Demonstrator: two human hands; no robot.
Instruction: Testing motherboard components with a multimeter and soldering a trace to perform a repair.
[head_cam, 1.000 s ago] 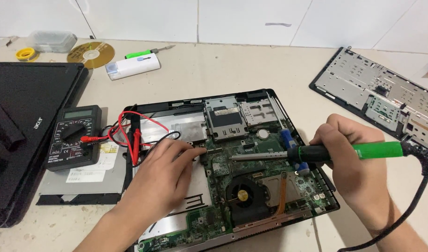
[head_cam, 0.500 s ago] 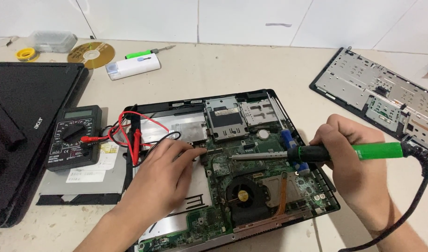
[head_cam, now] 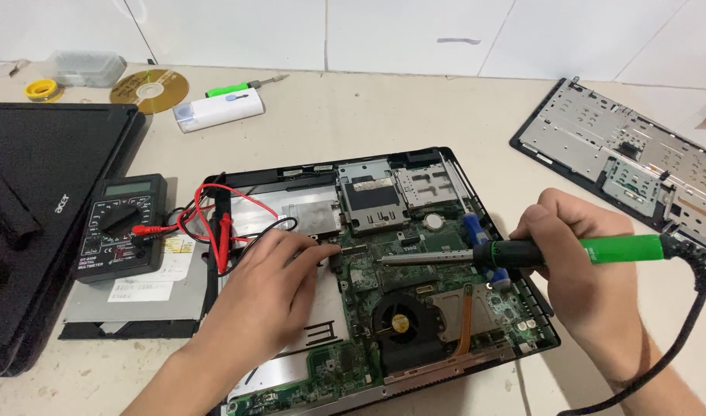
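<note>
Soldering is under way: your right hand [head_cam: 576, 262] grips the green-handled soldering iron [head_cam: 522, 252], tip over the open laptop's green motherboard [head_cam: 414, 277]; your left hand [head_cam: 272, 281] pinches something unclear there. Reassembly remains undone.

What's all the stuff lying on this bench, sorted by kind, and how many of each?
Soldering iron: 1
Multimeter: 1
Opened laptop base: 1
Closed black laptop: 1
Keyboard panel: 1
Disc: 1
Solder spool: 1
Green screwdriver: 1
Optical drive: 1
Total: 9
</note>
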